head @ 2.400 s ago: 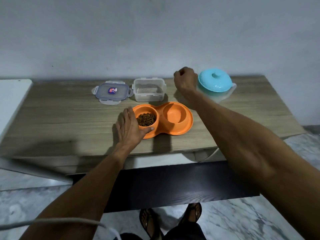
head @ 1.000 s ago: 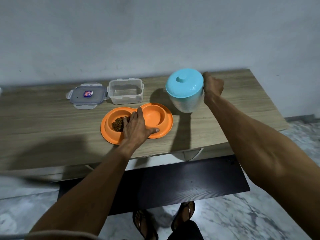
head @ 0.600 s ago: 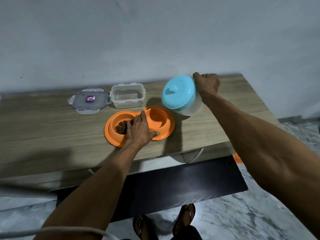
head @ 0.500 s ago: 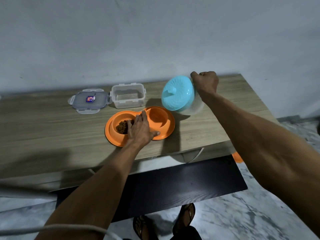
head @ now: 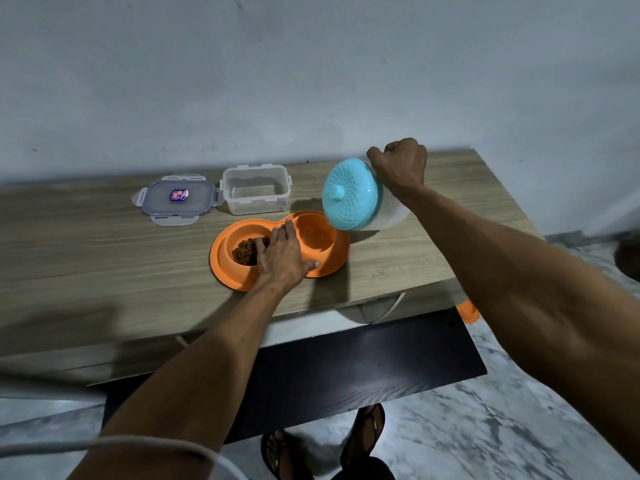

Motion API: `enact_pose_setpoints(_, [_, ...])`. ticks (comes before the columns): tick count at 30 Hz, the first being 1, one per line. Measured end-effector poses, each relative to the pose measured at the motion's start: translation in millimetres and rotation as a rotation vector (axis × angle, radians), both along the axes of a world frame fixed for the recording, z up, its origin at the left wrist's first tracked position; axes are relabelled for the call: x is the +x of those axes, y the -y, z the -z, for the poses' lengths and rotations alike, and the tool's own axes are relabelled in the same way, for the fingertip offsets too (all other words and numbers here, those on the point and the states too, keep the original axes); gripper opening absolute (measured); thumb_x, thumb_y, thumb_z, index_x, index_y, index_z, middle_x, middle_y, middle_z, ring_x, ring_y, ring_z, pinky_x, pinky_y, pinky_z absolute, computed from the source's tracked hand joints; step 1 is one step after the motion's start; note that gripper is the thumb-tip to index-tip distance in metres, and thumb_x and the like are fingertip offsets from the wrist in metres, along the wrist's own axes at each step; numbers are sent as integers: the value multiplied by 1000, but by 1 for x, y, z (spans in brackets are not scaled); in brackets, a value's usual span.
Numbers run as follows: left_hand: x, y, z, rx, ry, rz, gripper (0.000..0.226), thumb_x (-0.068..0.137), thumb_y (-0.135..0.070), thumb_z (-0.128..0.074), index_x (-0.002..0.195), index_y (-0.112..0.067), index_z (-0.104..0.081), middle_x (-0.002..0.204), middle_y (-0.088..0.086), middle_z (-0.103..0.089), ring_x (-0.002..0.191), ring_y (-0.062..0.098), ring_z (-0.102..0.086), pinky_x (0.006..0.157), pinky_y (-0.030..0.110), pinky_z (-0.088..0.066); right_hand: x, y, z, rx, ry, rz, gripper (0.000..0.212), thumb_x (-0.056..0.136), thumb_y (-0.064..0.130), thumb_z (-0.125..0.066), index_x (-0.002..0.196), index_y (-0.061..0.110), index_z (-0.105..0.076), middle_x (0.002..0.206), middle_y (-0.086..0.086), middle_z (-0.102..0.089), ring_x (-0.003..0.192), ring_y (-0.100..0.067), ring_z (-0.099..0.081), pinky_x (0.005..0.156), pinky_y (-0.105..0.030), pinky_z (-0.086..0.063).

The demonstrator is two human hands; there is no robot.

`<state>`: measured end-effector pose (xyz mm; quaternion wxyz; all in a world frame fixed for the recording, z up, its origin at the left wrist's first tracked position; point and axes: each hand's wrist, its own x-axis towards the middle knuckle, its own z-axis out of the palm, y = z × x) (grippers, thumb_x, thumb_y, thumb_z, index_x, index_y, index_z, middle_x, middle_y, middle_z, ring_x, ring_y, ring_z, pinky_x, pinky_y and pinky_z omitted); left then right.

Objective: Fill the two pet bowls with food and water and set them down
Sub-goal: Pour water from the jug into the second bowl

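A pale wood-grain table (head: 86,258) stood against a plain grey wall (head: 311,81), with a dark board (head: 346,368) below its front edge and a marbled floor (head: 485,438) underneath. Near the table's front lay the orange double pet bowl (head: 225,268), with kibble (head: 246,254) in its left well. The left hand (head: 280,258) rested flat across the middle, fingers straight and together, thumb spread onto the front rim. The right hand (head: 401,164), fingers clenched, held the jug (head: 391,216) tipped steeply over the right well (head: 317,233), its turquoise lid (head: 349,195) on; whether water lay there I could not tell. Behind sat a clear food container (head: 256,190) and, just left of it, its snap lid (head: 176,199).
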<state>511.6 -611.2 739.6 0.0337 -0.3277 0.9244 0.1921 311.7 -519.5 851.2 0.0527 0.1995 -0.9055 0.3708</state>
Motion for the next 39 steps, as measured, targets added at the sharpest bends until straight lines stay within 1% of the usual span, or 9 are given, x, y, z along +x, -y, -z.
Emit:
enact_pose_setpoints(5, [-1, 1, 0, -4, 5, 5, 112, 79, -56, -69, 155, -6, -3, 161, 13, -21, 151, 26, -14, 119, 56, -10, 2, 0, -4, 16, -9, 3, 43, 73, 27, -58, 42, 10, -34, 42, -4, -28, 48, -18, -26, 56, -31, -31])
enact_pose_setpoints(9, [0, 0, 0, -14, 21, 14, 113, 79, -54, -70, 155, -6, -2, 161, 13, -20, 151, 26, -12, 119, 56, -9, 2, -2, -5, 13, -12, 0, 36, 73, 29, -57, 47, 6, -46, 46, -9, -37, 52, -20, -35, 57, -31, -36])
enact_pose_setpoints(11, [0, 0, 1, -18, 18, 15, 113, 79, -55, -70, 155, -6, -3, 161, 13, -20, 151, 27, -12, 119, 56, -9, 1, -3, -5, 18, -17, 0, 39, 74, 28, -58, 45, 8, -42, 45, -7, -35, 49, -19, -32, 57, -31, -35])
enact_pose_setpoints(13, [0, 1, 2, -23, 12, 14, 113, 78, -55, -71, 155, -6, -4, 161, 14, -21, 151, 27, -12, 119, 56, -9, 2, -4, -7, 29, -30, 3, 43, 75, 26, -58, 42, 11, -36, 43, -3, -28, 47, -17, -25, 57, -31, -32])
enact_pose_setpoints(16, [0, 0, 2, -17, 13, 14, 113, 78, -54, -71, 155, -6, -4, 161, 14, -20, 151, 27, -12, 120, 56, -8, 2, -5, -9, 42, -38, 2, 44, 75, 26, -58, 42, 12, -32, 42, -2, -25, 46, -16, -22, 57, -31, -30])
enact_pose_setpoints(23, [0, -1, 1, -13, 14, 9, 112, 79, -52, -72, 155, -6, -3, 161, 14, -19, 151, 27, -11, 119, 55, -6, 3, -6, -11, 35, -34, -19, 43, 77, 25, -59, 42, 12, -36, 42, 0, -28, 44, -14, -24, 52, -27, -30])
enact_pose_setpoints(29, [0, 0, 1, -10, 27, 7, 111, 80, -51, -71, 155, -7, -3, 162, 13, -17, 151, 26, -10, 119, 55, -6, 3, -4, -14, 34, -54, -31, 45, 76, 24, -58, 41, 12, -32, 40, 0, -25, 44, -14, -22, 54, -28, -29])
enact_pose_setpoints(33, [0, -1, 0, -11, 19, 13, 110, 80, -50, -71, 155, -6, -4, 162, 13, -18, 151, 27, -10, 119, 55, -7, 2, -3, -16, 38, -64, -34, 44, 76, 25, -57, 41, 12, -34, 40, -1, -27, 45, -15, -24, 57, -29, -32])
enact_pose_setpoints(39, [1, 0, 1, -25, 14, 16, 110, 79, -51, -71, 155, -6, -5, 161, 14, -21, 151, 28, -12, 119, 56, -8, -1, 0, -16, 44, -69, -29, 44, 77, 27, -57, 42, 11, -37, 41, -1, -28, 45, -15, -26, 56, -28, -33])
